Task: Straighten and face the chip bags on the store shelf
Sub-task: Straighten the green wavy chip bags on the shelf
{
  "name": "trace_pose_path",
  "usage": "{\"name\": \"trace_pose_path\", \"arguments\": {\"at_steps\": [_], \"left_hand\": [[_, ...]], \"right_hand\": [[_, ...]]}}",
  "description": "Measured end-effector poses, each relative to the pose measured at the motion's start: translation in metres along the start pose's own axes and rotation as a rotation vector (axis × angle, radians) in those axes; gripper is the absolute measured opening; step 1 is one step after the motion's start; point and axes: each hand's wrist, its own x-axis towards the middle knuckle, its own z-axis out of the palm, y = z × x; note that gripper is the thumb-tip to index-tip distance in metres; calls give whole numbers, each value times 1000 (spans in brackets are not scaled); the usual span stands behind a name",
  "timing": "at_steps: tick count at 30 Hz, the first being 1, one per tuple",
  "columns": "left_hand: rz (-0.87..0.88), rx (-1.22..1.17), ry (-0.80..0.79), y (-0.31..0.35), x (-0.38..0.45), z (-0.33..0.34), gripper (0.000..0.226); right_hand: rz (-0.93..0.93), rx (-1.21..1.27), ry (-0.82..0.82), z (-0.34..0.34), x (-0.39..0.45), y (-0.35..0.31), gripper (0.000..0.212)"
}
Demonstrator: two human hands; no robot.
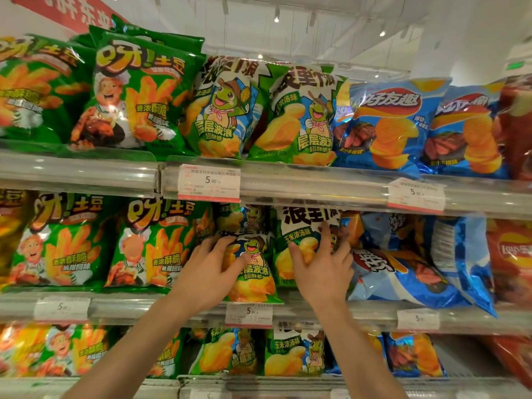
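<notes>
Two bare hands are seen reaching up to the middle shelf [288,308] of a store display. The left hand [210,272] is laid on the front turtle bag [253,272], a green and blue chip bag with a cartoon turtle; its fingers are spread and bent over the bag's left edge and face, and the thumb is pressed on the front near the turtle, so the bag is held at its left half. This bag stands forward at the shelf lip, tilted slightly, with another of the same kind [244,218] partly hidden behind and above it.

The right hand [322,269] is placed on the neighbouring turtle bag [302,234], just right of the first. Its fingers are splayed and lightly bent over the bag's lower right face, reaching the bag's right edge, and the thumb is set on the yellow chips printed there. Whether the bag is gripped or only pressed cannot be told. The bag's top, with black lettering, shows above the fingers.

To the left, green fry bags [149,243] stand upright. To the right, blue bags [431,263] lean and lie crooked. Price tags [248,315] are fixed along the shelf rail
</notes>
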Motion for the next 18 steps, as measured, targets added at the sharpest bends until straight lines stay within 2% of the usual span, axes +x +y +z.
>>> {"name": "trace_pose_path", "arguments": {"at_steps": [3, 8, 11, 13, 14, 16, 18], "left_hand": [[-8, -6, -5, 2, -2, -1, 70], [-36, -76, -45, 4, -3, -6, 68], [-68, -142, -49, 6, -2, -13, 62], [-84, -155, -44, 6, -1, -15, 58], [-95, -154, -49, 5, 0, -15, 57], [-124, -140, -81, 4, 3, -14, 56], [-157, -153, -127, 1, 8, -12, 55]], "right_hand": [[55, 27, -69, 11, -5, 4, 89], [9, 171, -154, -5, 1, 11, 91], [-63, 195, -17, -24, 2, 13, 81], [-161, 218, 93, -38, 0, 8, 62], [-198, 231, 66, -45, -3, 3, 52], [-245, 208, -174, -58, -12, -13, 47], [-259, 105, -461, -58, -22, -29, 63]]}}
